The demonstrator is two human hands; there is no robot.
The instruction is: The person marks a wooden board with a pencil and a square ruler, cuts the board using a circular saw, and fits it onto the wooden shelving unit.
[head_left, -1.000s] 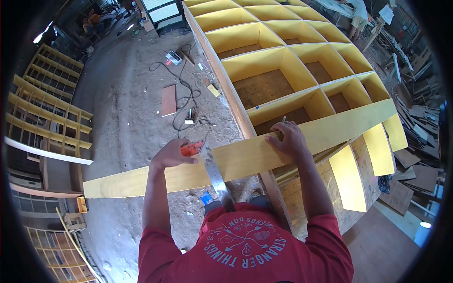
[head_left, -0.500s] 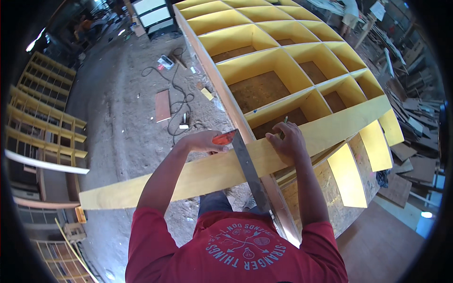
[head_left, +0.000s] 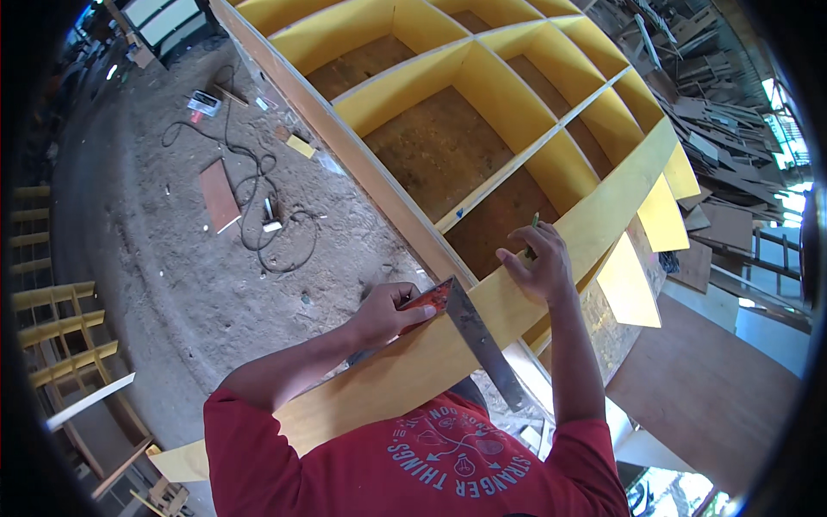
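A long yellow plank lies at a slant across the corner of a large yellow plywood grid frame and reaches to the lower left. My left hand grips the red stock of a metal square at the plank's far edge, its blade lying across the plank. My right hand rests at the plank's upper edge, fingers curled round a green pencil that points upward. The open compartment of the frame sits just beyond both hands.
A dusty floor at left holds a tangled cord, a reddish board and small tools. More yellow frames stand at the far left. Scrap boards pile up at right, with a plywood sheet at lower right.
My left hand and the square have moved right along the plank, to near the grid frame's edge. The view has shifted, and the plank's left end now appears lower.
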